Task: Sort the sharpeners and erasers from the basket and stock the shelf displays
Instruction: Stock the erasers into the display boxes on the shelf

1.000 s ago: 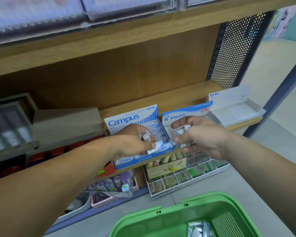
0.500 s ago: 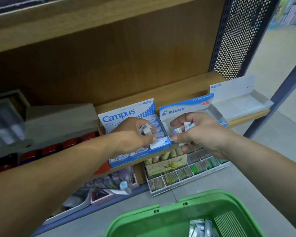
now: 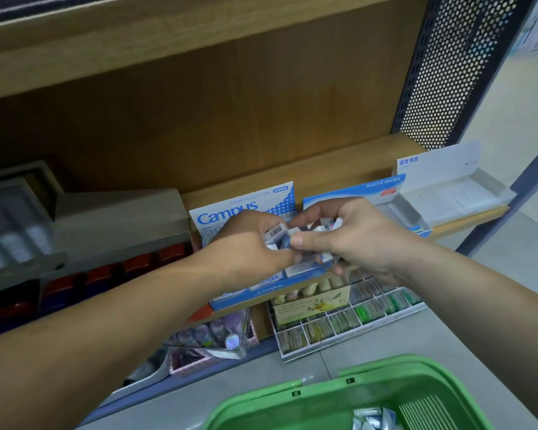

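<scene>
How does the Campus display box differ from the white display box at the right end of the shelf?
The Campus display box has a blue-printed header card with a big logo; the white display box is nearly all white, with small blue characters. Wrapped erasers lie in the Campus display box; the white display box shows only its bare floor. Both sit on the wooden shelf with upright back cards.
</scene>
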`<action>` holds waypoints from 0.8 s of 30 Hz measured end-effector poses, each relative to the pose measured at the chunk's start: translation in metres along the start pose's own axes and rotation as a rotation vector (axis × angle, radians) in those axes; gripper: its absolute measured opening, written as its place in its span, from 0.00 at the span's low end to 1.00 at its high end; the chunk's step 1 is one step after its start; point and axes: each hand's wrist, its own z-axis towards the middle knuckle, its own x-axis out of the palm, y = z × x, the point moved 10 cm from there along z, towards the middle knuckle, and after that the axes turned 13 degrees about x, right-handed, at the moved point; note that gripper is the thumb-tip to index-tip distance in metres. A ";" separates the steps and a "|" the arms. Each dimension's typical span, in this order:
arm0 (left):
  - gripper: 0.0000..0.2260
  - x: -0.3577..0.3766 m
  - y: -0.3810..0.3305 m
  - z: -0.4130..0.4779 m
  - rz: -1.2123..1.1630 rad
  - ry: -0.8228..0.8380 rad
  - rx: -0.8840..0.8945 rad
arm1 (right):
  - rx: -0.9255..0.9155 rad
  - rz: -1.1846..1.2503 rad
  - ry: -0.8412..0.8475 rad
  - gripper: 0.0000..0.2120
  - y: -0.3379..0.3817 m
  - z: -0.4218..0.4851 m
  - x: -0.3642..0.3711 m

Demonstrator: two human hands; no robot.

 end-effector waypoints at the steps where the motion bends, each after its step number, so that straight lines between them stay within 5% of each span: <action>1: 0.10 -0.004 0.002 0.001 -0.021 -0.030 -0.010 | -0.017 -0.026 -0.008 0.06 0.003 0.001 -0.002; 8: 0.07 -0.015 0.022 -0.004 -0.277 -0.159 -0.118 | 0.036 -0.053 -0.137 0.06 -0.003 0.015 -0.020; 18: 0.05 -0.007 0.020 -0.003 -0.407 -0.119 -0.155 | 0.157 0.125 -0.089 0.13 -0.008 0.017 -0.018; 24: 0.06 0.001 0.018 -0.001 -0.378 -0.098 -0.154 | 0.089 0.179 -0.003 0.06 -0.005 0.008 -0.017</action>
